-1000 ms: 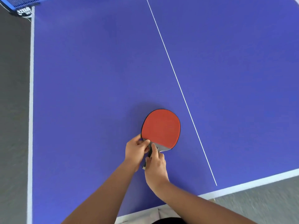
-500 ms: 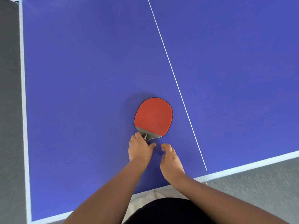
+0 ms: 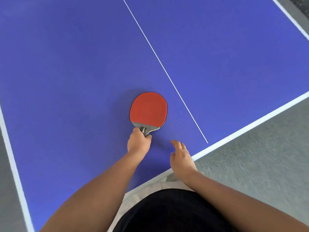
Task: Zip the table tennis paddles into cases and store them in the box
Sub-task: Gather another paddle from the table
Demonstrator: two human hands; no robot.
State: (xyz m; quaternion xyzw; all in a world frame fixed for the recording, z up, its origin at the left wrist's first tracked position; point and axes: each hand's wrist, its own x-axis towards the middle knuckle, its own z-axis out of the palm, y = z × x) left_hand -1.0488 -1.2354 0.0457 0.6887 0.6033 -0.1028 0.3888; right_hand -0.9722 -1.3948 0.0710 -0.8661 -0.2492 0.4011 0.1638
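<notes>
The head view is showing the left hand (image 3: 138, 143) with its fingers (image 3: 137, 131) curling round the short handle of a flat table tennis paddle with a red rubber face (image 3: 148, 110). The paddle is lying red side up on the big blue bench (image 3: 70, 67), just left of a thin white line (image 3: 164, 71). The right hand (image 3: 182, 159) is hanging just beside it, near the bench's white edge, its fingers loose, spread a little and holding nothing. Grey floor (image 3: 260, 161) is showing past the edge.
</notes>
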